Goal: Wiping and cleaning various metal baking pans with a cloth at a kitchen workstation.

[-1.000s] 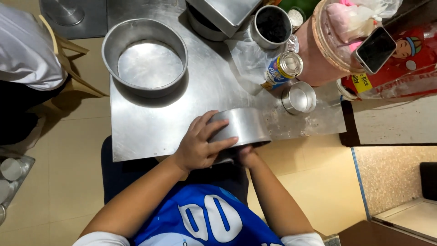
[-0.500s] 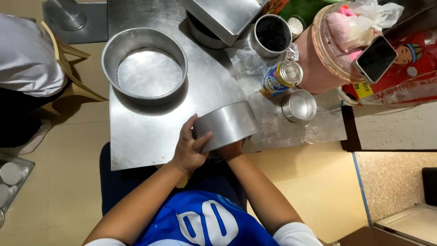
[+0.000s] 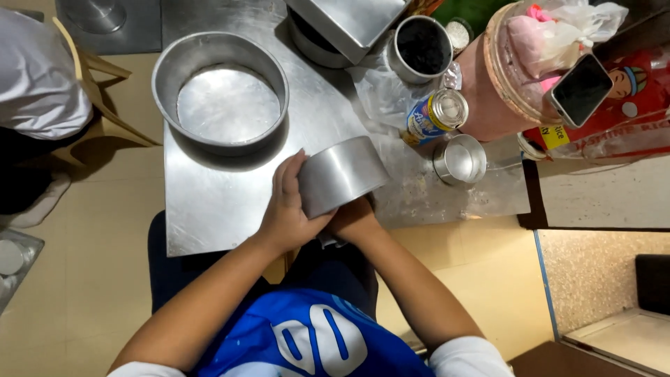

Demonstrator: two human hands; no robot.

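A round metal pan (image 3: 340, 174) is tipped on its side above the near edge of the steel table (image 3: 209, 202), its flat bottom facing up and away. My left hand (image 3: 287, 209) clasps its left rim with fingers spread over the edge. Underneath, mostly hidden, my right hand (image 3: 354, 218) supports the pan. Whatever is inside the pan cannot be seen.
A large round metal basin (image 3: 222, 91) sits at the table's far left. A small metal cup (image 3: 459, 159), a printed tin can (image 3: 434, 116), a dark-filled pot (image 3: 423, 47) and a square metal tin (image 3: 349, 24) stand to the right and behind. A phone (image 3: 581, 89) lies on a pink container (image 3: 516, 84). Another person (image 3: 38, 84) sits at left.
The pan has been lifted off the table edge and tilted further onto its side, shifting slightly up and away. My left hand slid from on top of it to its left rim.
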